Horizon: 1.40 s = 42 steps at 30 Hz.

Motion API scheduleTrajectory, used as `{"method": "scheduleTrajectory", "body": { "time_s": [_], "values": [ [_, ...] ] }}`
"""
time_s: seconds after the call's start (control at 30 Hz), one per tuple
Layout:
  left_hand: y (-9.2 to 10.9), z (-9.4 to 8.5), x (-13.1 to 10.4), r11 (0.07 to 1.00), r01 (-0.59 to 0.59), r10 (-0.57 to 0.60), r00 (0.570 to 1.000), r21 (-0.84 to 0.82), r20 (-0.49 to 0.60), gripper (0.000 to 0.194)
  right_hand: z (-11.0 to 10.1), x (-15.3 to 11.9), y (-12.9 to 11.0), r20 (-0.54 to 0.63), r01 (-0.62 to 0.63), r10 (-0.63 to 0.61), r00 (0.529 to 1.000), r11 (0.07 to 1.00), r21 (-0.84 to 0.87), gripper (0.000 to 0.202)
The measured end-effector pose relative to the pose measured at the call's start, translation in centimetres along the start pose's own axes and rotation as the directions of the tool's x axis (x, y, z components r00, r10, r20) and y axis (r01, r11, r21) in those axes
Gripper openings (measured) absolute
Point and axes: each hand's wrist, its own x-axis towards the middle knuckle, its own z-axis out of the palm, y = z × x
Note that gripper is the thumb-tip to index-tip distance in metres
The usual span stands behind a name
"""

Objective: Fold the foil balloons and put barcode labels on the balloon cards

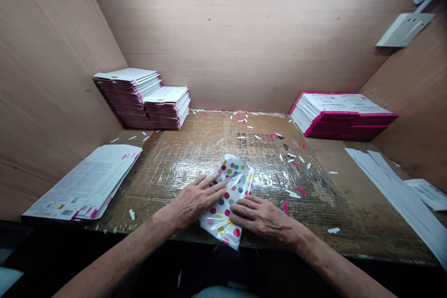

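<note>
A glossy white packet with many-coloured polka dots (pixel 228 186) lies at the middle of the table's front, its near corner sticking out past the edge. My left hand (pixel 195 200) rests on its left side with fingers stretched over the shiny surface. On its lower right side lies my right hand (pixel 261 219), the fingers slightly bent and laid flat on the packet. Neither hand grips it. The packet's surface is creased between my hands, and its contents cannot be made out.
Cardboard (pixel 167 163) covers the table, strewn with white and pink paper scraps. At the back left stand stacks of folded cards (pixel 167 107); a pink-edged stack (pixel 345 114) is back right. Printed sheets (pixel 84 186) lie left, white strips (pixel 391 191) right. Wooden panels (pixel 223 32) enclose the table.
</note>
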Motion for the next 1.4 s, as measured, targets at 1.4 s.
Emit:
{"method": "scheduleTrajectory", "body": {
  "time_s": [1.4],
  "values": [
    [0.0, 4.3, 4.4, 0.601, 0.448, -0.705, 0.688, -0.662, -0.174, 0.058, 0.0, 7.3, 8.6, 0.224, -0.729, 0.696, 0.682, 0.673, 0.127, 0.013]
  ]
}}
